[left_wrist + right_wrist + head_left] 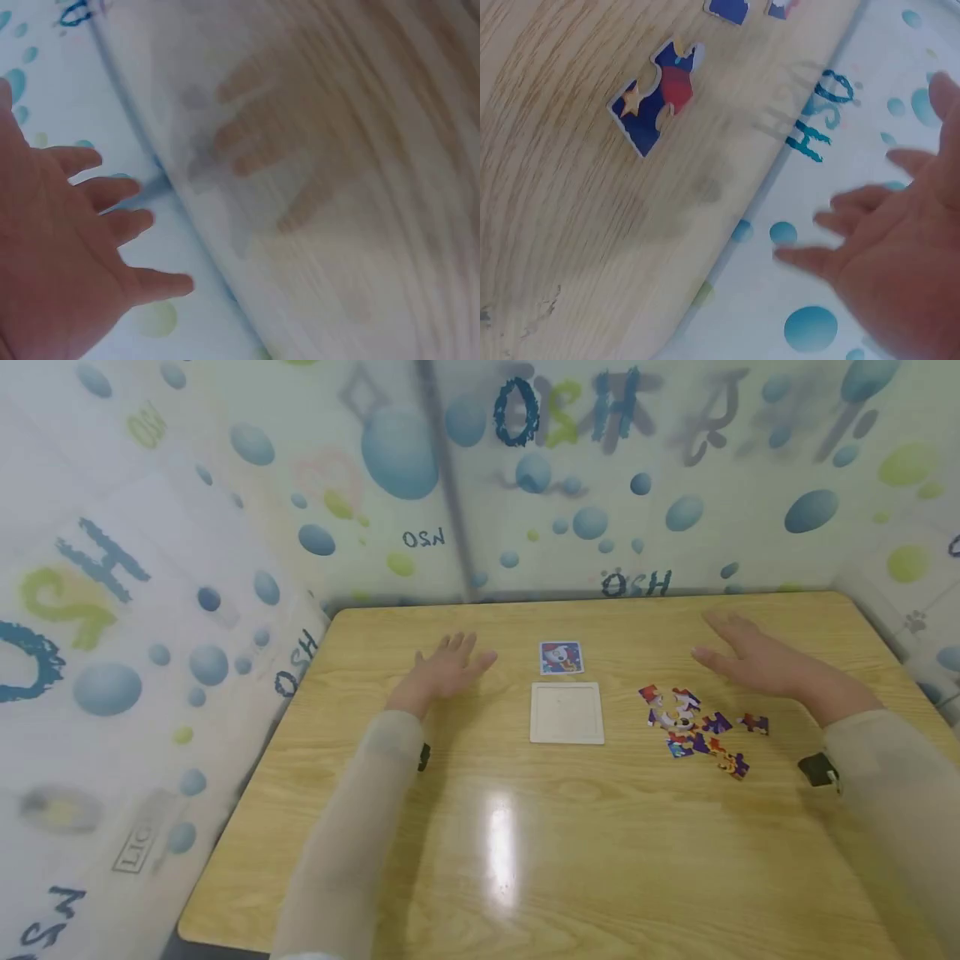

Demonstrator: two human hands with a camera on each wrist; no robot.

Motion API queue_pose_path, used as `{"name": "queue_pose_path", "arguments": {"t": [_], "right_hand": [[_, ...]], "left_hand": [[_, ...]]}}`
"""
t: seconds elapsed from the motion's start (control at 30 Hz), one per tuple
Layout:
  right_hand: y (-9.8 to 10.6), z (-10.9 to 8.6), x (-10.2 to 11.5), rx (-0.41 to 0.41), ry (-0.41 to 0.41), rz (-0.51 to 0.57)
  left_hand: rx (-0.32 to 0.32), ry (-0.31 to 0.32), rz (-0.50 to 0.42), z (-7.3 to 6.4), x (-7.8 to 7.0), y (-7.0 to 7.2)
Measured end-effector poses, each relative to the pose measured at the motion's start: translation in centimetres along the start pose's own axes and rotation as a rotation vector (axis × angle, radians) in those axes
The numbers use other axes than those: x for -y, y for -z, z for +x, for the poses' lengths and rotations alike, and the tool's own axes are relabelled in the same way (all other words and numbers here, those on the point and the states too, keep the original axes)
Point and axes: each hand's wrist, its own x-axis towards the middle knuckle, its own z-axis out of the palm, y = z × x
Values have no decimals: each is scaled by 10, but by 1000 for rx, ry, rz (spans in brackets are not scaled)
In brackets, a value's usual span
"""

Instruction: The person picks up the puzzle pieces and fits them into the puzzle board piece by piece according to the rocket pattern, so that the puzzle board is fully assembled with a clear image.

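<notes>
My left hand (447,672) is held over the left half of the table with its fingers spread, holding nothing. In the left wrist view the same hand (67,247) shows its palm, and its reflection falls on the tabletop. My right hand (757,662) hovers at the right, fingers extended and nothing in them. Closest to it lies a heap of jigsaw puzzle pieces (678,720), with one piece (754,724) apart at the right. That loose piece (660,97) is dark blue with a star. Between the hands sit a white puzzle tray (567,713) and a small picture card (561,657) behind it.
The wooden table (480,827) has a glossy surface with a bright light reflection near its front. Patterned walls (480,510) with blue and green bubbles stand along its back and sides. A dark wrist device (817,769) sits by the right sleeve.
</notes>
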Motion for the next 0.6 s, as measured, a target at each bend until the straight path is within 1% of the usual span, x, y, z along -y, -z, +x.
{"name": "queue_pose_path", "arguments": {"t": [0.07, 0.13, 0.2, 0.27, 0.37, 0.43, 0.6], "right_hand": [[-2, 5, 5, 10, 56, 2], [-6, 10, 10, 14, 85, 3], [-10, 16, 13, 0, 113, 0], [-14, 22, 13, -9, 138, 19], [-21, 32, 14, -2, 147, 46], [-27, 38, 13, 21, 143, 60], [-38, 47, 8, 119, 118, 107]], "left_hand": [[40, -11, -22, -1, -7, 1], [72, -34, -29, -3, -17, 0], [101, -67, -6, -3, -27, -3], [118, -93, 31, -3, -36, -7], [138, -110, 84, -6, -50, -15], [153, -97, 100, -10, -57, -20], [232, -80, 79, -21, -68, -28]]}}
